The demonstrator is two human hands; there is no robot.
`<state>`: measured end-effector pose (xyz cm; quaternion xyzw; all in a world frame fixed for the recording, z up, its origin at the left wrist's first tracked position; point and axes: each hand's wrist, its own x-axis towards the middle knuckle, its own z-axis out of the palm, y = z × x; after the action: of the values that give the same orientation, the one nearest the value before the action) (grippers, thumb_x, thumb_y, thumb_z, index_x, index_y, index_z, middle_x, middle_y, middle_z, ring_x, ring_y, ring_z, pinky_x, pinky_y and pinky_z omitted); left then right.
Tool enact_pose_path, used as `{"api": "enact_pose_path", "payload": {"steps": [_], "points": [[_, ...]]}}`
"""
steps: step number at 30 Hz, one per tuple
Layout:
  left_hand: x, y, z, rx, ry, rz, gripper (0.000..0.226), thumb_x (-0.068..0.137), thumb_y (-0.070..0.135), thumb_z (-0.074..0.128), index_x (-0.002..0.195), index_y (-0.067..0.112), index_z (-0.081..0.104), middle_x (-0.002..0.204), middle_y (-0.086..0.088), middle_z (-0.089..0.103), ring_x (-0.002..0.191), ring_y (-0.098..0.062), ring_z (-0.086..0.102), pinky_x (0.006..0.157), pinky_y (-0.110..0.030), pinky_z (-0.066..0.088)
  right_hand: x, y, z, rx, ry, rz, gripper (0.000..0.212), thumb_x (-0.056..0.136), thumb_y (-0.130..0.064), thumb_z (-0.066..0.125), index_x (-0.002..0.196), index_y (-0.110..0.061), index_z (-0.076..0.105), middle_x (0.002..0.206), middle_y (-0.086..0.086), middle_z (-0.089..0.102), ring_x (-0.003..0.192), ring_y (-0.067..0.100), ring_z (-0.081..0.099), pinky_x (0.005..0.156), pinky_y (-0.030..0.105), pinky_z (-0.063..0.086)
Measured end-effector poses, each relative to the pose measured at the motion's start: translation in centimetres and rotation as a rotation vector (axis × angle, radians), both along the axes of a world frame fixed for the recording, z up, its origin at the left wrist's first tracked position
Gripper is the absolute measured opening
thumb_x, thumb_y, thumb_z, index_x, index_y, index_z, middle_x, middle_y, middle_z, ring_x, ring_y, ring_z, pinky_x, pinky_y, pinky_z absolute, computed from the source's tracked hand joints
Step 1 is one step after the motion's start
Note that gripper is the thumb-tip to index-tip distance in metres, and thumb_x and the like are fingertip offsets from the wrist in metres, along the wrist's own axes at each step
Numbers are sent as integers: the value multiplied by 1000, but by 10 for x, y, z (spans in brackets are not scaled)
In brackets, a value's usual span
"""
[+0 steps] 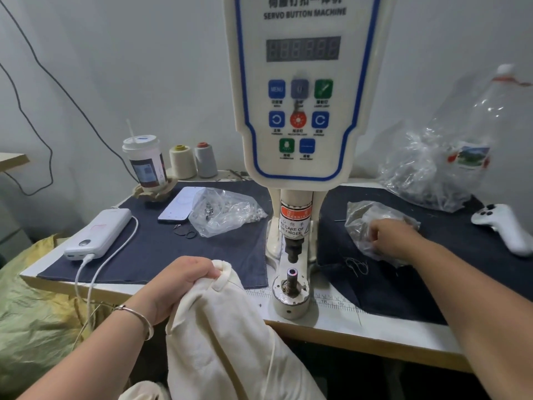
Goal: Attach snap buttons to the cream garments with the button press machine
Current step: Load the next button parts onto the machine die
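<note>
At lower centre, the left hand grips the cream garment by its rolled edge; soft and limp, best held there. Right hand digs, fingers curled, into a plastic bag.

Workroom corner, plain white wall.
A white table stood beneath both hands; black cables hung beyond the left hand.

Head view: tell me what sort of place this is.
Probably a small garment workshop: a white servo button machine, two thread cones by the wall, and a cream fabric garment gripped by the left hand.
</note>
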<state>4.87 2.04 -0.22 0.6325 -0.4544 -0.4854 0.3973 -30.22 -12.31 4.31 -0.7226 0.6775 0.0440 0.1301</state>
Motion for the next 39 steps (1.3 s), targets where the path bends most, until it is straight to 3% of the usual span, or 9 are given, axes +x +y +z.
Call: {"api": "enact_pose_path", "payload": {"steps": [3, 5, 12, 20, 23, 28, 32, 35, 39], "points": [[1, 0, -1, 5, 9, -3, 16, 62, 26, 68, 54, 17, 58, 61, -1, 54, 53, -12, 50, 51, -23, 42, -5, 2, -15, -185, -158, -75, 9, 91, -12, 59, 93, -19, 64, 101, 9, 66, 88, 26, 60, 76, 34, 52], [1, 0, -1, 10, 3, -4, 17, 62, 27, 68, 55, 17, 57, 61, -2, 52, 53, -12, 49, 52, -24, 41, -8, 5, -23, -259, -190, -119, 11, 91, -14, 60, 84, -23, 62, 96, 7, 67, 88, 26, 61, 75, 33, 52], [-1, 1, -1, -1, -16, 21, 19, 61, 27, 68, 60, 15, 54, 63, -3, 49, 55, -13, 47, 53, -26, 39, -1, 4, -26, -260, -177, -190, 12, 93, -22, 60, 85, -30, 64, 104, 5, 67, 99, 29, 62, 78, 32, 51], [0, -1, -2, 16, -36, 29, 37, 53, 35, 71, 70, 12, 48, 67, -5, 41, 62, -18, 38, 57, -30, 33, 0, 6, -41, -382, -260, -276, 27, 88, -18, 58, 62, -26, 60, 79, 1, 63, 76, 26, 58, 66, 28, 41], [2, -2, -4, 17, -40, 24, 35, 57, 33, 71, 72, 11, 49, 70, -5, 41, 64, -20, 38, 59, -31, 34, 0, 6, -47, -453, -263, -264, 20, 90, -20, 63, 71, -25, 68, 77, 2, 62, 71, 24, 53, 62, 27, 37], [3, -4, -7, 19, -23, 38, 33, 56, 32, 72, 68, 14, 47, 69, -6, 41, 63, -20, 38, 59, -32, 33, 3, 12, -49, -546, -250, -233, 19, 93, -12, 56, 82, -14, 71, 92, 9, 67, 72, 28, 55, 61, 29, 37], [3, -4, -7, 23, -18, 23, 37, 53, 34, 72, 71, 12, 50, 71, -7, 43, 65, -21, 40, 60, -32, 34, 2, 41, -41, -777, -462, -221, 12, 91, -10, 64, 89, -6, 75, 92, 12, 69, 79, 33, 61, 63, 33, 41], [2, -3, -6, 18, -16, 21, 39, 52, 34, 72, 73, 10, 51, 74, -7, 43, 67, -22, 39, 60, -32, 34, 22, 83, -33, -908, -760, -198, 7, 85, -10, 71, 85, -6, 76, 79, 5, 72, 71, 23, 65, 64, 29, 45], [0, -1, -5, 16, -12, 17, 41, 49, 35, 72, 75, 11, 52, 78, -7, 44, 71, -23, 39, 61, -32, 35, 68, 130, -22, -393, -1371, -338, 14, 83, -13, 73, 70, -17, 73, 61, -2, 71, 50, 6, 64, 45, 14, 45]]}}
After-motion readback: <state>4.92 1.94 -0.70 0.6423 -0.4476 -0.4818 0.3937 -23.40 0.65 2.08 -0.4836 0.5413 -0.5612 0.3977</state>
